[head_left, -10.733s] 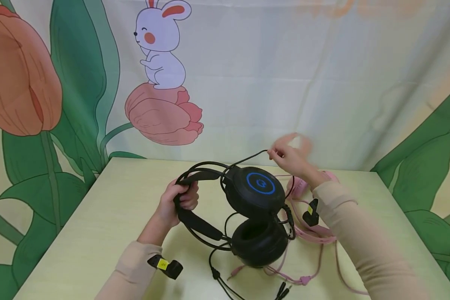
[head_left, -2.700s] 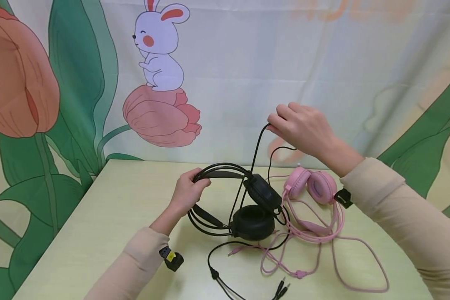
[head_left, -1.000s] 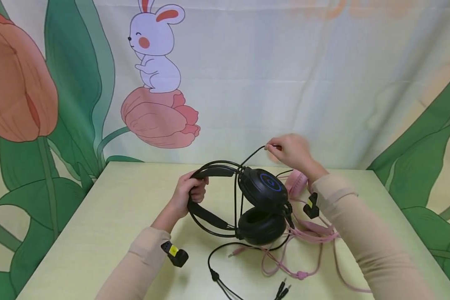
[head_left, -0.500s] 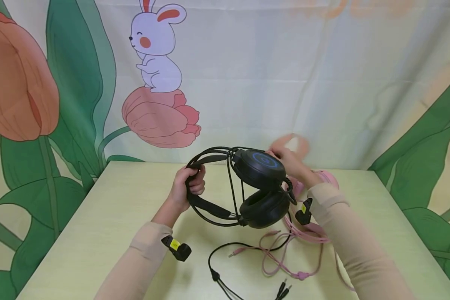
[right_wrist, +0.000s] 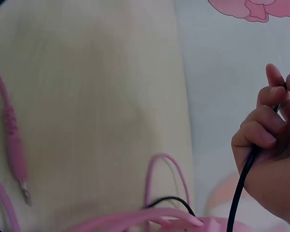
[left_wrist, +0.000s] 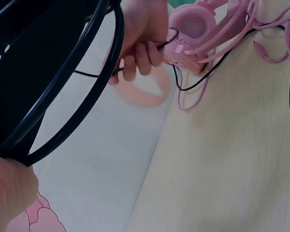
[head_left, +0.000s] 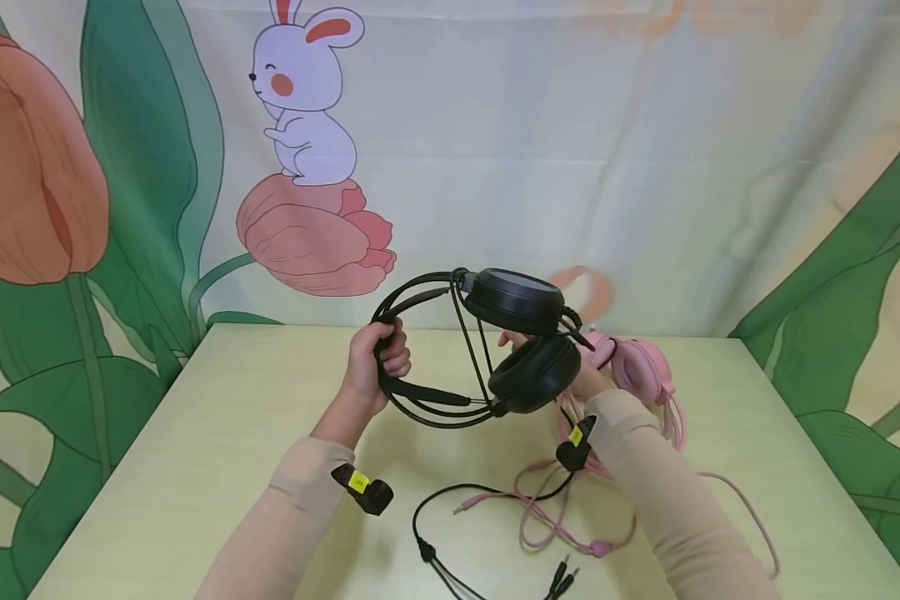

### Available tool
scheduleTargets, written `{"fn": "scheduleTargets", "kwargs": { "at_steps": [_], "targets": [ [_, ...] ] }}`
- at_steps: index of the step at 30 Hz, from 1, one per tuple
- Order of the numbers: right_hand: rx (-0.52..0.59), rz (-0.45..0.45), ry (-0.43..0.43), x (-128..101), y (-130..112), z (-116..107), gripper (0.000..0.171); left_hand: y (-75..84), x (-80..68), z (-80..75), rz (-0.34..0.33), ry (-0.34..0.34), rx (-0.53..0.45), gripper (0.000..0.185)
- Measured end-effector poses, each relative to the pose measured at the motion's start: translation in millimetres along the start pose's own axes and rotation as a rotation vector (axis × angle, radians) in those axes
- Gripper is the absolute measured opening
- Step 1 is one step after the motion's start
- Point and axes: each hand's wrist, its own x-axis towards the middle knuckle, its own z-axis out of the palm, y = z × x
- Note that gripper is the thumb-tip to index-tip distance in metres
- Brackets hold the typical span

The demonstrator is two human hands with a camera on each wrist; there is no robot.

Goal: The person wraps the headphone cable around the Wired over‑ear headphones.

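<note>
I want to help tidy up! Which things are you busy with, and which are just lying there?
Busy with:
- black headset, its headband gripped by the left hand
- black cable, held in the right hand

Just lying there:
- pink headset
- pink cable
- table

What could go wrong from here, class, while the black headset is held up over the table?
1. The black cable crosses the pink cable on the table; lifting may drag the pink headset.
2. The left hand grips only the thin headband, so the black headset could swing.
</note>
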Motion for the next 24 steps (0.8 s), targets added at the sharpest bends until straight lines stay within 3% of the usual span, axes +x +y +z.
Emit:
{"fn": "scheduleTargets", "kwargs": {
  "at_steps": [1,2,5,6,7,9,12,14,17,20,22,24],
  "targets": [
    [0.137,0.066,-0.034,5,-19,5,0.027,0.1,0.7,0.3,0.004,0.026,-0.002,0.016],
    [0.224,0.023,-0.045,10,-18,11,0.025,0.3,1.4,0.4,0.009,0.051,-0.006,0.016],
    [0.445,-0.029,-0.107,28,69,37,0.018,1.4,3.2,-0.4,0.03,0.122,-0.018,0.017],
    [0.554,0.054,-0.129,33,90,45,0.015,2.2,3.6,-0.4,0.038,0.142,-0.023,0.017],
    [0.657,0.081,-0.151,36,102,51,0.012,3.2,3.9,-0.4,0.045,0.163,-0.029,0.017],
    [0.746,0.178,-0.151,37,99,61,0.015,5.4,4.8,-0.2,0.061,0.2,-0.038,0.017],
    [0.751,0.335,-0.085,29,13,61,0.021,9.1,5.5,0.3,0.088,0.251,-0.038,0.017],
    [0.721,0.369,-0.067,17,-42,56,0.018,10.8,5.6,0.3,0.099,0.275,-0.029,0.018],
    [0.6,0.412,-0.034,2,-96,49,0.016,12.0,5.0,-0.4,0.1,0.297,-0.015,0.019],
    [0.415,0.377,0.0,-5,-113,41,0.016,12.5,3.5,-1.1,0.095,0.298,-0.018,0.02],
    [0.319,0.319,0.026,-8,-110,37,0.019,13.3,2.6,-1.1,0.103,0.296,-0.023,0.02],
    [0.291,0.272,0.043,-9,-101,34,0.024,14.5,2.4,-0.2,0.119,0.298,-0.025,0.021]
  ]
}}
